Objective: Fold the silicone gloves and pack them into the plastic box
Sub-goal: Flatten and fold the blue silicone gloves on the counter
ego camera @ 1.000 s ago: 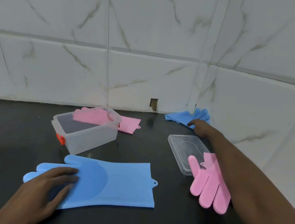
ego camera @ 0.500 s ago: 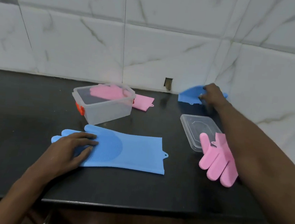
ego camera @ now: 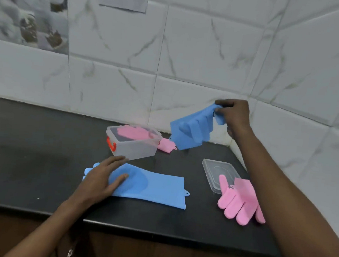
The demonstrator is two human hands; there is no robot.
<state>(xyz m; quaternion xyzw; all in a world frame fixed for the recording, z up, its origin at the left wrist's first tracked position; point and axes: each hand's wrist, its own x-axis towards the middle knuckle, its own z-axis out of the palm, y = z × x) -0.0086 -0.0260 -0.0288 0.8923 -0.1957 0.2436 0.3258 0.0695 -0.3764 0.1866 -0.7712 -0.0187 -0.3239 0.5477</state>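
- Up near the tiled wall corner, the right hand pinches a limp blue silicone glove by its fingertips, so it hangs cuff-down above the black countertop.
- Down and to the left of it, the left hand lies flat with fingers spread, holding nothing, pressing on the finger end of a second blue silicone glove that is spread out flat.
- Just beyond the left hand stands the clear plastic box with an orange latch; a pink silicone glove lies draped over its open top, its cuff trailing out behind the box.
- Under the right forearm rests the clear plastic lid, with another pink silicone glove lying partly on its near corner.
- My judgement is that the step in hand is bringing the hanging glove over to pair with the flat one.
- To do it well, lower it cuff first onto the flat glove, line up cuffs and fingers, then let go.
- Keeping the left palm down should stop the slippery bottom glove from sliding.
- Silicone tends to spring back, so the fold likely needs pressing before packing.
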